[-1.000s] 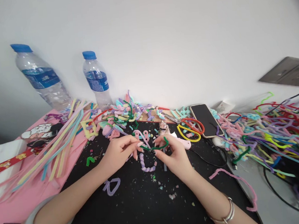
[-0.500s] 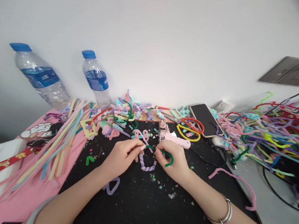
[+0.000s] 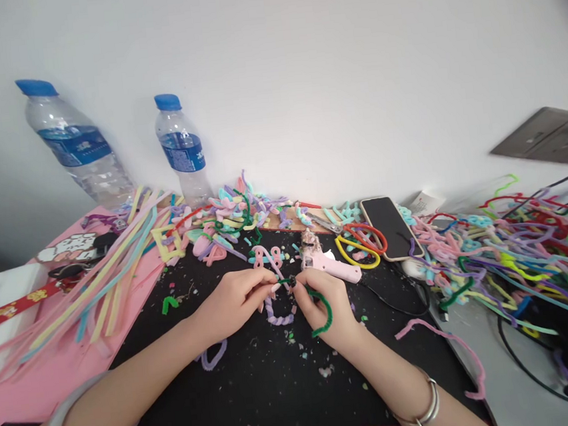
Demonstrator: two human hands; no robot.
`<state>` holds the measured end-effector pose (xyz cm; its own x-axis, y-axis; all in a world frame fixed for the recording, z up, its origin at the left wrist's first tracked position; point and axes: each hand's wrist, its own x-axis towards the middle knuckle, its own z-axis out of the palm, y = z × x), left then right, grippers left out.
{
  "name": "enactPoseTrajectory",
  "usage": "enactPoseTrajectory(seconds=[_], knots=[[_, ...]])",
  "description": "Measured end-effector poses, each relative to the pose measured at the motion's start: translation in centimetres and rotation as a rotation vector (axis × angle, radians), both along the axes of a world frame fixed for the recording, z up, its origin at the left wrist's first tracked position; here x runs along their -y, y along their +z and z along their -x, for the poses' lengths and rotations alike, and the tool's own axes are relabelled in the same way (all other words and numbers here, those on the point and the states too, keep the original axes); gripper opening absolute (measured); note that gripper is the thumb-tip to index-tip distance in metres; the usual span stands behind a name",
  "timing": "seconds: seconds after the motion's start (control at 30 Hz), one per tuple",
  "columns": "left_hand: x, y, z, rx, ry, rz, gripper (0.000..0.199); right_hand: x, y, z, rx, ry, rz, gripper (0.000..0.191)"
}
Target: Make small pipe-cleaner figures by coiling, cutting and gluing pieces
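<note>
My left hand (image 3: 239,297) pinches one end of a dark green pipe cleaner (image 3: 328,316) between thumb and finger. Close beside it, my right hand (image 3: 325,299) is closed on the same pipe cleaner, whose loose end curls over the back of that hand. A twisted lilac pipe cleaner piece (image 3: 280,320) hangs in a loop just below my fingertips, and a pale pink-lilac strand rises above them. Whether these are joined to the green one I cannot tell. Behind my right hand lies a pink glue gun (image 3: 337,266).
Scissors (image 3: 358,249) and a phone (image 3: 390,226) lie behind the hands. Two plastic bottles (image 3: 182,149) stand against the wall. Pipe cleaners are heaped at the back and right (image 3: 500,266), with long straight ones (image 3: 118,269) at left. Scraps dot the black mat (image 3: 261,389).
The green pipe cleaner's loose end has swung outward and lower over my right hand. Both hands stay close together, with my left fingertips slightly farther right.
</note>
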<state>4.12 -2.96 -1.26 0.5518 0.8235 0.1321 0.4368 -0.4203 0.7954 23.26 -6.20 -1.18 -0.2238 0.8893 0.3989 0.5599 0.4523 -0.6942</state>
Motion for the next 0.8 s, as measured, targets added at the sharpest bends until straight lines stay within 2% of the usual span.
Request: enactPoseTrajectory(seconds=[0.2, 0.5, 0.8], knots=[[-0.13, -0.08, 0.02, 0.001, 0.001, -0.016, 0.021, 0.15, -0.25, 0.21, -0.003, -0.005, 0.007, 0.019], [-0.15, -0.11, -0.06, 0.007, 0.008, -0.068, 0.021, -0.2, -0.28, -0.04, 0.102, 0.03, -0.021, 0.016], [-0.21, -0.16, -0.01, 0.009, -0.004, -0.036, 0.022, -0.02, -0.35, 0.15, 0.032, 0.063, 0.041, 0.02]])
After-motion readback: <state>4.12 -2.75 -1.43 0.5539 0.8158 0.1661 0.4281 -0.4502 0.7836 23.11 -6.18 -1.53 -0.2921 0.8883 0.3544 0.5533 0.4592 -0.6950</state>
